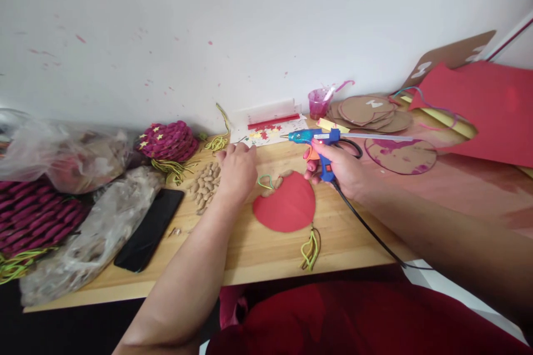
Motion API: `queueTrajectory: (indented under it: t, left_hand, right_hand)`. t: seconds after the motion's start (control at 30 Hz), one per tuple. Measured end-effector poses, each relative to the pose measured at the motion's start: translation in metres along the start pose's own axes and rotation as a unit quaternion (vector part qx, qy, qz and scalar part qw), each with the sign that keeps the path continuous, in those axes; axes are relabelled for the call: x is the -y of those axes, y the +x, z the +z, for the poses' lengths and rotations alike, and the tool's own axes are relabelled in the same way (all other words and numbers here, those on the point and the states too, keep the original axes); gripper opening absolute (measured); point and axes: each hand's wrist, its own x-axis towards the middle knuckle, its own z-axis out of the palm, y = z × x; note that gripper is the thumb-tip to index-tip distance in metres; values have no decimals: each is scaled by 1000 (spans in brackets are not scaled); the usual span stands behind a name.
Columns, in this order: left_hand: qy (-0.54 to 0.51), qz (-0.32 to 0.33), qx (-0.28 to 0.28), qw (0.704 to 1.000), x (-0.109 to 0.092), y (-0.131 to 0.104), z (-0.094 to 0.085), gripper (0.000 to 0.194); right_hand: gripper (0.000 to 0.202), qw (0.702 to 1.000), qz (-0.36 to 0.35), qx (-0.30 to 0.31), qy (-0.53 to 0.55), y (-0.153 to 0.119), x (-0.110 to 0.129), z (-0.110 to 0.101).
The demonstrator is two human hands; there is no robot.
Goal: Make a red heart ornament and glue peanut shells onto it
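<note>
My right hand (339,166) is wrapped round the grip of a blue glue gun (327,136) with an orange trigger. Its nozzle points left, and a clear glue stick juts from the back. My left hand (238,172), seen from the back, has its fingers bent down at the right side of a pile of peanuts (203,188). What its fingertips hold, if anything, is hidden. Between and below the hands lies a red heart- or apple-shaped cutout (285,205). A few peanuts line its top edge beside a green cord loop, and a yellow-green tassel (310,249) hangs from its bottom.
On the left are a black phone (149,230), plastic bags (94,233) and purple peanut-covered pieces (169,141). Star cutouts (266,133) lie on paper by the wall. Rightward are a pink-stained cup (320,102), cardboard shapes (366,110) and red sheets (483,111). The gun's black cord (366,224) crosses the front edge.
</note>
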Motion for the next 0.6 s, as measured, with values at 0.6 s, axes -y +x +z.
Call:
queueTrajectory:
  t: [0.6]
  left_hand:
    - [-138,142,97,975,-1,1,-9,46]
  right_hand:
    - [32,999,5,-31,39,0,5,1]
